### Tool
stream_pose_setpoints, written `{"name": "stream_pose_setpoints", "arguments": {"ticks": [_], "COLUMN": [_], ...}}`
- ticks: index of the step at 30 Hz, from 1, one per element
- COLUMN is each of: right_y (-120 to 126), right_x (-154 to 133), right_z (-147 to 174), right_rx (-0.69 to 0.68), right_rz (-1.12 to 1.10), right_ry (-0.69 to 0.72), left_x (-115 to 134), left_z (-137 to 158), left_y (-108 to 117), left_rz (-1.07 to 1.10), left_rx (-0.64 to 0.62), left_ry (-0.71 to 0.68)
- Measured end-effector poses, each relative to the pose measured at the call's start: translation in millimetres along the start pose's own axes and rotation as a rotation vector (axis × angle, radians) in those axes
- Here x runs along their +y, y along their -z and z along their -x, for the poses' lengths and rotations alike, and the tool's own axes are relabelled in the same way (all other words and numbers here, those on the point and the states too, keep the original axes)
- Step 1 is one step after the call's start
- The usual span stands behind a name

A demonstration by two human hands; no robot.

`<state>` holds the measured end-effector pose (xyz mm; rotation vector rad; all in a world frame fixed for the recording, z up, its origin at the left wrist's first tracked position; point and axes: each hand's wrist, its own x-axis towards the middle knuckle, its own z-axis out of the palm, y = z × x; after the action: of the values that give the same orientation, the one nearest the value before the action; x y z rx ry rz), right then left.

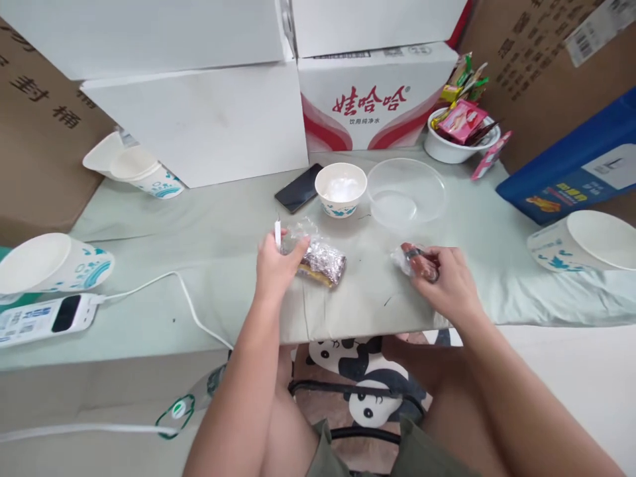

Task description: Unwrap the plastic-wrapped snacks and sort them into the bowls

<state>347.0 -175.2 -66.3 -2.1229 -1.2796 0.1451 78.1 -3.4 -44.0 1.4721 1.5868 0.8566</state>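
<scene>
A slim white pen-shaped cutter [277, 236] with a thin pointed tip sticks up from my left hand [276, 268], whose fingers are closed on it. The thumb of that hand reaches to a silver-and-gold foil packet [325, 262] lying on the cloth; its crinkled clear end is beside the fingertips. Farther right, my right hand [450, 275] is closed around a reddish-brown snack in clear plastic wrapping [420, 262], just above or touching the cloth. Behind the packet stand a paper bowl [340, 192] with something clear and whitish inside and a round transparent plastic bowl [407, 195].
A black phone [299, 188] lies beside the paper bowl. Wrapped snacks fill a white tub [450, 149] at the back right. Paper cups lie at both sides. A white cable [186, 291] runs from a power bank [69, 315] over the table's front edge. Boxes [377, 99] line the back.
</scene>
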Motion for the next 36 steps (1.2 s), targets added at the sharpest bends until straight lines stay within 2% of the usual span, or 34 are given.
{"name": "stream_pose_setpoints", "arguments": {"ticks": [3,5,8,10,12,16,20,22,25,27,32,34,36], "right_y": [-3,-6,-12,-21,-33,-60,-81,-89,-98,-99,-88,-84,-85], "right_x": [-1,-10,-35,-55,-73,-100,-115,-118,-118,-116,-121,-127,-135], "right_z": [-5,-4,7,16,21,15,9,10,13,13,20,25,28], "right_rx": [0.071,0.128,0.165,0.106,0.004,-0.168,-0.228,-0.207,-0.164,-0.163,-0.149,-0.218,-0.276], "right_rz": [0.183,0.221,0.070,-0.060,-0.143,-0.261,-0.228,-0.194,-0.200,-0.232,-0.296,-0.371,-0.445], "right_ry": [0.005,0.045,0.215,0.334,0.386,0.343,0.297,0.317,0.360,0.370,0.359,0.348,0.271], "left_x": [-2,-1,-2,-3,-3,-2,0,0,0,0,1,2,3], "left_z": [0,2,5,4,3,0,4,9,17,21,28,31,35], "left_y": [-1,-3,-5,-4,0,10,20,22,23,22,18,14,9], "left_rz": [-0.049,-0.021,0.037,0.098,0.151,0.159,0.146,0.054,-0.173,-0.275,-0.330,-0.350,-0.374], "left_rx": [-0.134,-0.183,-0.175,-0.159,-0.134,-0.104,-0.074,-0.153,-0.313,-0.352,-0.240,-0.198,-0.184], "left_ry": [0.012,-0.022,-0.092,-0.115,-0.102,-0.047,-0.103,-0.225,-0.506,-0.590,-0.435,-0.407,-0.420]}}
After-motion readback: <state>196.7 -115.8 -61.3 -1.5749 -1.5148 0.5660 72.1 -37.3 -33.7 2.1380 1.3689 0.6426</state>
